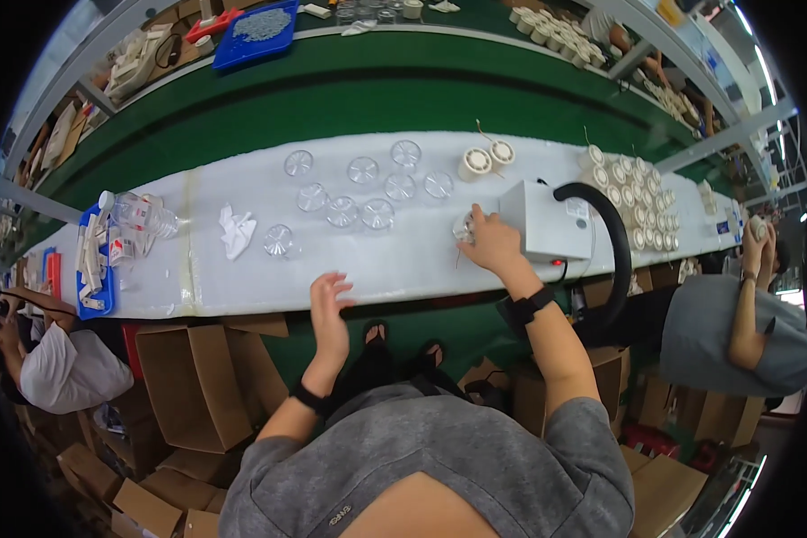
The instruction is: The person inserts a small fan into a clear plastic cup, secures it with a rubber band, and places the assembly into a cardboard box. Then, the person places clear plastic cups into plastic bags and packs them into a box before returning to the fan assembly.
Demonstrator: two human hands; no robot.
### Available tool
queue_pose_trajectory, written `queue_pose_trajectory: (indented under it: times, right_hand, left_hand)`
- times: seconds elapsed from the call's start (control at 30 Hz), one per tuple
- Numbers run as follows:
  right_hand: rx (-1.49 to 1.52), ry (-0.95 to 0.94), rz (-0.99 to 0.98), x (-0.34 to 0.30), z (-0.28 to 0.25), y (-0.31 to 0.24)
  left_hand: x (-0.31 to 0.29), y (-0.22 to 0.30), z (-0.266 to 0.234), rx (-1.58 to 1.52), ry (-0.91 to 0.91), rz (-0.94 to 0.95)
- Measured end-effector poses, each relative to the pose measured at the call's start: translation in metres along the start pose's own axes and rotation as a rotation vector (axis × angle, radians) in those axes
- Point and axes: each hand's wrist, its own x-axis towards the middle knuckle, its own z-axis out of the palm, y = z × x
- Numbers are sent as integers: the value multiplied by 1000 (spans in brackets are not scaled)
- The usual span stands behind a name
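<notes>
My right hand [493, 240] is closed on a clear round plastic cup [463, 229], against the left side of a white box-shaped machine [538, 221]. Its fingers hide part of the cup, and a thin wire hangs below it. My left hand [329, 309] is held at the table's front edge with fingers apart and nothing in it. Several clear round cups stand on the white tabletop beyond, one cup [278, 240] apart from the others at the left. Behind the machine are two white cylindrical parts [477, 161] with slotted tops and thin wires.
A black flexible hose [614, 242] arches over the machine's right side. Rows of white cylinders [637, 202] stand further right. Crumpled paper [236, 231], plastic bottles [143, 215] and a blue tray [96, 264] lie left. Cardboard boxes [202, 386] crowd the floor; co-workers sit at both sides.
</notes>
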Motion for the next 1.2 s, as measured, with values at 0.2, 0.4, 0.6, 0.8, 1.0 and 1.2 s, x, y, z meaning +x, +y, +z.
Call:
queue_pose_trajectory:
  times: [0.2,0.4,0.6,0.8,1.0,1.2]
  right_hand:
    - [47,107,60,79,-45,4]
    - [-443,320,-196,138,-3,36]
    - [311,345,47,64,-72,14]
    - [2148,-86,-18,-52,-60,5]
    - [2328,-248,26,-83,-20,-24]
    - [1160,-98,-10,-58,-20,-18]
  left_hand:
    - [-3,-6,-40,402,-10,60]
    - [48,36,23,666,-324,533]
    - [74,46,71,573,-465,562]
    - [66,32,133,-179,-685,-216]
    - [50,-13,129,-1073,-1394,-771]
    - [35,23,92,-648,-502,-793]
